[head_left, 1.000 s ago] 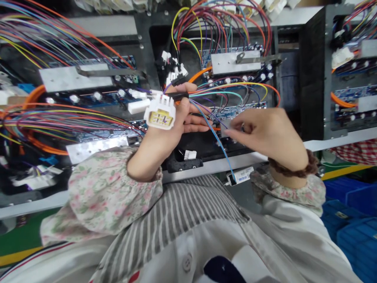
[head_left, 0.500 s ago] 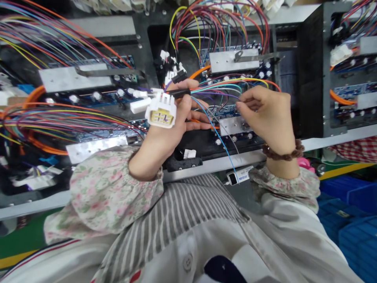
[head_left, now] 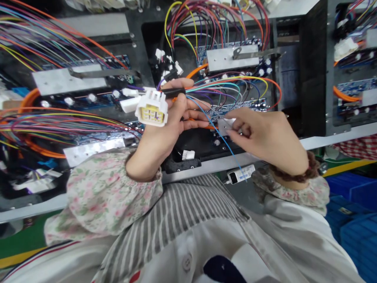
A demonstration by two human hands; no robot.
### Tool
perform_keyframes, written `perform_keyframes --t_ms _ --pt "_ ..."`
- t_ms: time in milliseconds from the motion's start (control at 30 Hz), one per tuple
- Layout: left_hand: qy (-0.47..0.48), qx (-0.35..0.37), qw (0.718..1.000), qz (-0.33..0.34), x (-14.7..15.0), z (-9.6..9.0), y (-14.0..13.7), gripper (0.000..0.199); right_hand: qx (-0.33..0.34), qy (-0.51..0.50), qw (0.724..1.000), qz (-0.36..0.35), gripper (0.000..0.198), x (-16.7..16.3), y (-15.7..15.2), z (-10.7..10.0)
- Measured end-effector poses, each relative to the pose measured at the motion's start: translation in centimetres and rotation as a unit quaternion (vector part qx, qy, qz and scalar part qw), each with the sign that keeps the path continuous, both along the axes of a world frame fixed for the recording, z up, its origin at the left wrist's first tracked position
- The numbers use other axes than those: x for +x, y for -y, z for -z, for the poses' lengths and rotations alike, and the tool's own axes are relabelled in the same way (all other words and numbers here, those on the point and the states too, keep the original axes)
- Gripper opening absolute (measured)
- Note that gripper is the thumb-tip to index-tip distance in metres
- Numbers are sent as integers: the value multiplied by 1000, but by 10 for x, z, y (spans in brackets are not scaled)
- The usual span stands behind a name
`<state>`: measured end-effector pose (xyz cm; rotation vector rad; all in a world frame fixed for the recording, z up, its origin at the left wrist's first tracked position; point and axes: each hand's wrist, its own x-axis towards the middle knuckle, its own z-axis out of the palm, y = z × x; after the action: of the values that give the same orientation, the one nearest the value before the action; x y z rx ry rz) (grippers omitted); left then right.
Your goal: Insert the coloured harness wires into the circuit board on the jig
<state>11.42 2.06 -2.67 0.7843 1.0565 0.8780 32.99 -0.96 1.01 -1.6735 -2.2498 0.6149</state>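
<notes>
My left hand [head_left: 169, 122] is closed around a wire harness, gripping it at its black sleeve [head_left: 173, 92]. A white multi-pin connector [head_left: 152, 108] with a yellow insert hangs over the back of that hand. Coloured wires [head_left: 235, 84] fan out rightward from the sleeve and curve down to a blue circuit board [head_left: 219, 112]. One loose blue wire [head_left: 226, 143] droops past the bench edge. Over the board's metal plate [head_left: 224, 126], my right hand [head_left: 259, 135] is closed in a pinch on a thin grey wire, whose end is hidden by the fingers.
More boards with metal plates [head_left: 70, 78] and wire bundles [head_left: 67, 122] lie to the left. Another board with a plate [head_left: 224, 59] sits behind my hands. A small white connector [head_left: 188, 155] rests near the tray's front edge. Blue crates [head_left: 353, 220] stand low at right.
My right hand has come down and left from the wire ends beside the fan to the board's metal plate. The grey wire no longer hangs free. My left hand has shifted slightly left.
</notes>
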Motion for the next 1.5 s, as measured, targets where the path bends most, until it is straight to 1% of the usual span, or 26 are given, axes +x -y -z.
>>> perform_keyframes --t_ms 33,67,133,167,200,233,300,400,467,533,700,767,900,1167,1300,1400,1500 --pt "-2 -2 1000 -5 0 0 0 18 21 18 1000 8 10 4 1 -2" --pt "-3 -3 1000 -11 1 1 0 17 53 34 997 40 7 10 1 -3" --pt "4 3 1000 -19 2 1 0 17 126 21 982 142 13 23 -3 -1" --pt "11 8 1000 -19 3 2 1 18 145 -2 973 182 14 28 -5 2" --pt "17 12 1000 -17 3 2 1 19 147 -30 968 203 13 33 -7 6" --pt "19 14 1000 -16 4 2 1 20 139 -57 967 208 12 36 -8 11" --pt "14 14 1000 -17 5 3 2 23 111 -86 971 195 13 38 -10 21" --pt "8 19 1000 -22 7 2 3 26 82 -81 978 176 14 37 -12 33" --pt "4 24 999 -25 8 1 3 24 55 -63 981 173 14 36 -13 36" --pt "-4 24 999 -26 8 0 3 22 44 -52 982 178 14 36 -13 36" --pt "13 17 1000 -21 7 -3 3 17 65 -49 980 181 14 36 -11 35" --pt "19 16 999 -23 7 -4 3 15 63 -56 980 181 14 35 -11 37" --pt "2 15 1000 -21 8 -2 3 16 52 -76 980 178 12 33 -13 41" --pt "13 16 1000 -17 7 -2 2 14 72 -48 980 177 12 32 -12 37" --pt "7 12 1000 -16 6 0 2 19 85 -34 980 175 12 33 -11 36" --pt "0 16 1000 -12 5 2 1 26 76 -33 982 172 13 33 -10 35" --pt "4 14 1000 -15 5 2 1 22 81 -23 982 172 12 33 -10 35"
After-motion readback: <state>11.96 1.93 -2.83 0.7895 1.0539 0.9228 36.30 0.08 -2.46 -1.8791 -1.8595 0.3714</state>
